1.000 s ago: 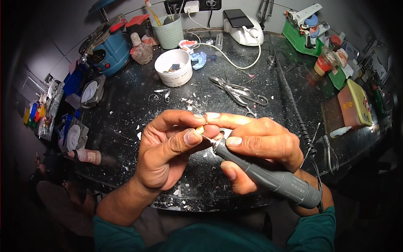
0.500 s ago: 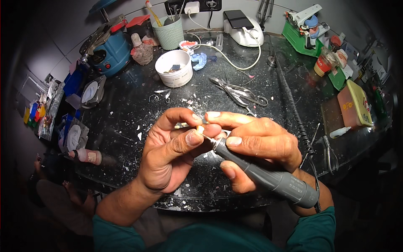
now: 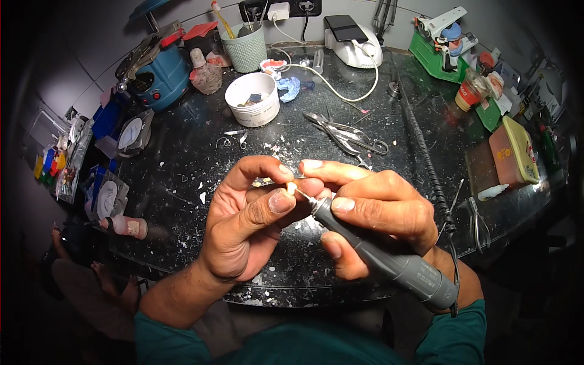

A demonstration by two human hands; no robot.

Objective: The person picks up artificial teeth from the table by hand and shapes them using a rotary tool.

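Note:
Between the thumb and index finger of my left hand (image 3: 243, 222) is pinched a small ivory piece that looks like a dental crown (image 3: 291, 188). My right hand (image 3: 383, 210) is wrapped round a dark grey rotary handpiece (image 3: 389, 258), its body slanting down to the right toward my wrist. The handpiece's thin bur (image 3: 302, 193) points left and its tip meets or nearly meets the crown; contact is too small to tell. A cord hangs from the handpiece's rear end. The hands are close together above the black bench, and the right fingertips lie near the left ones.
White scraps litter the black bench (image 3: 194, 140). Beyond my hands lie pliers (image 3: 347, 135), a white tub (image 3: 252, 100) and a blue impression piece (image 3: 289, 89). A coiled cord (image 3: 420, 134) runs down the right side, near a lidded box (image 3: 514, 152). A blue machine (image 3: 158, 76) stands back left.
The right hand and handpiece have shifted slightly, the nose of the tool moving a little right and up. The left hand keeps its pinch, and the crown appears slightly turned.

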